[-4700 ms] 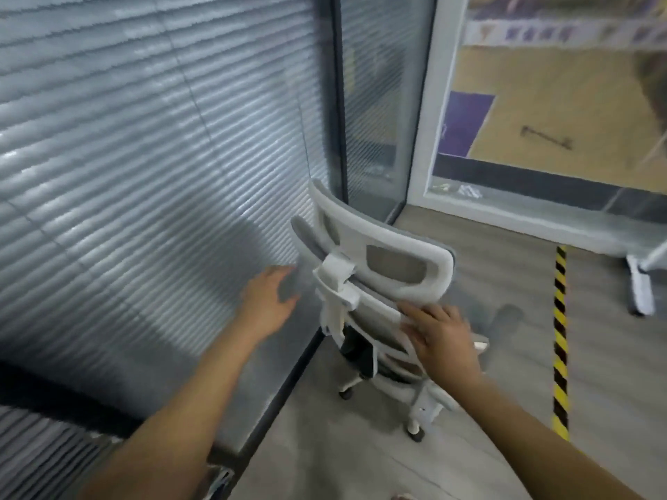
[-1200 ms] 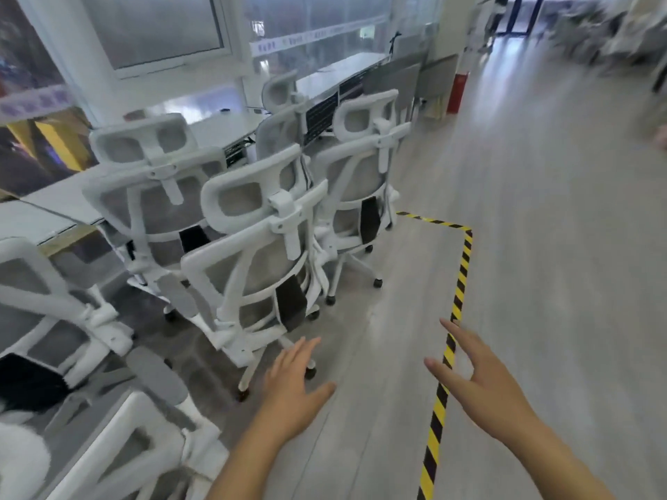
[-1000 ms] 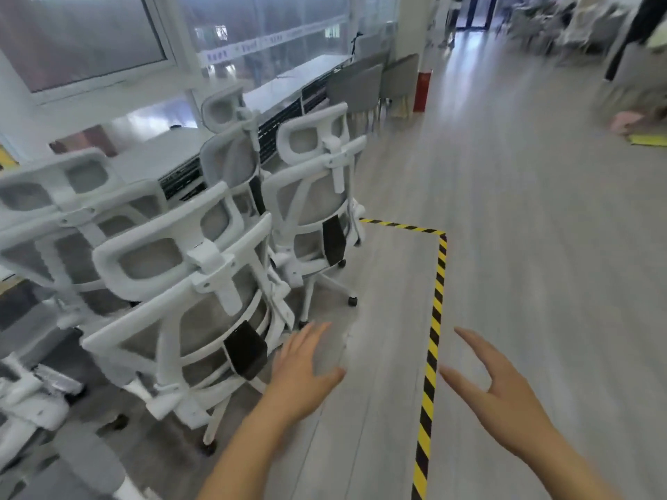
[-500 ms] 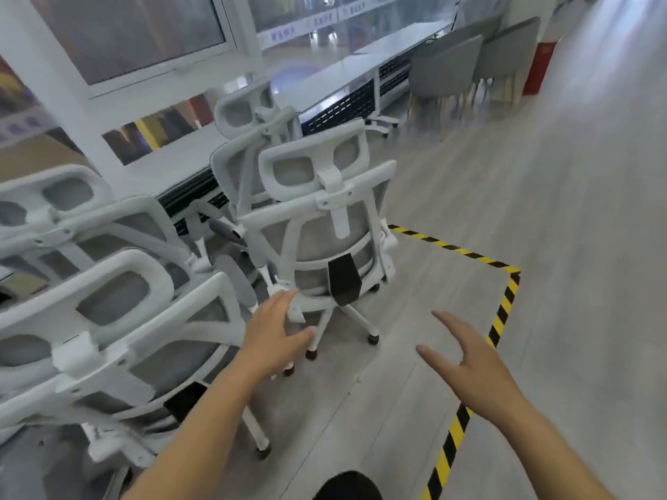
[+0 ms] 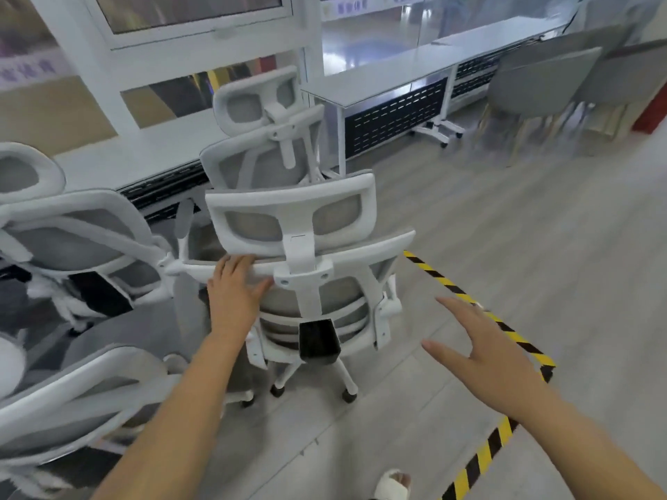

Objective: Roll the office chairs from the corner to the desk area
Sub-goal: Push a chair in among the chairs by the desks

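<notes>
A white mesh office chair (image 5: 310, 254) stands with its back toward me in the middle of the view, on castors. My left hand (image 5: 232, 286) lies flat on the top edge of its backrest, fingers straight. My right hand (image 5: 480, 355) hovers open in the air to the right of the chair, fingers spread, touching nothing. A second white chair (image 5: 267, 138) stands directly behind it, close to a white desk (image 5: 397, 74).
Several more white chairs (image 5: 75, 240) crowd the left side and lower left. Yellow-black floor tape (image 5: 505, 330) marks a corner on the right. Grey chairs (image 5: 541, 81) stand by the far desk. My foot (image 5: 393, 485) shows at the bottom edge.
I have stepped closer to the nearest chair. My left hand has risen from the air onto its backrest top. My right hand still hovers open, now nearer the chair's right side.
</notes>
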`<state>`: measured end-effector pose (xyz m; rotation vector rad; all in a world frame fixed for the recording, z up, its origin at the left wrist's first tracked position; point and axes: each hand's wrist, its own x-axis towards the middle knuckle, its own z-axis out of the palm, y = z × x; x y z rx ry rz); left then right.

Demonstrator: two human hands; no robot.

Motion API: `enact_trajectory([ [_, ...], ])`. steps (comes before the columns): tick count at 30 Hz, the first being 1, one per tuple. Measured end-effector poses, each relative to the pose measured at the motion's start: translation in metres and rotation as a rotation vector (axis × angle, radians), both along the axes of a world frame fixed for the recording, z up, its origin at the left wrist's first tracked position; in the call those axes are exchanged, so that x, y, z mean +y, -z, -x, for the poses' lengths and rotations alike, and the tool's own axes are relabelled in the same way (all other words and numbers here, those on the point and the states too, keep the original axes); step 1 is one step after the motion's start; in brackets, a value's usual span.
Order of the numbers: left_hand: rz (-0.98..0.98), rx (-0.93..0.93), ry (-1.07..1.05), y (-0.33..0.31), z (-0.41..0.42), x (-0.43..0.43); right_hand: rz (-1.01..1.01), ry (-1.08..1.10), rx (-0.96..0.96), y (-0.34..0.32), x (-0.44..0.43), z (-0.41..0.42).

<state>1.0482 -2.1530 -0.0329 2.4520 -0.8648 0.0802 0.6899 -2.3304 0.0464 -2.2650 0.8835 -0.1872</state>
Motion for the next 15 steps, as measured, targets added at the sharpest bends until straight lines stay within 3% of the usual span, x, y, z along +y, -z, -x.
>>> enact_trajectory([
  [3,0.015,-0.029,-0.044,0.006,0.017,-0.020,0.028,0.007,0.033,0.001,-0.069,-0.007],
  [8,0.080,0.034,-0.196,-0.006,0.078,-0.071,0.437,-0.167,0.192,0.015,-0.169,-0.081],
  [12,0.093,0.053,-0.285,-0.004,0.118,-0.111,0.422,-0.391,0.367,0.020,-0.260,-0.142],
  [15,0.154,0.079,-0.350,-0.006,0.155,-0.141,0.360,-0.493,0.288,0.023,-0.313,-0.149],
])
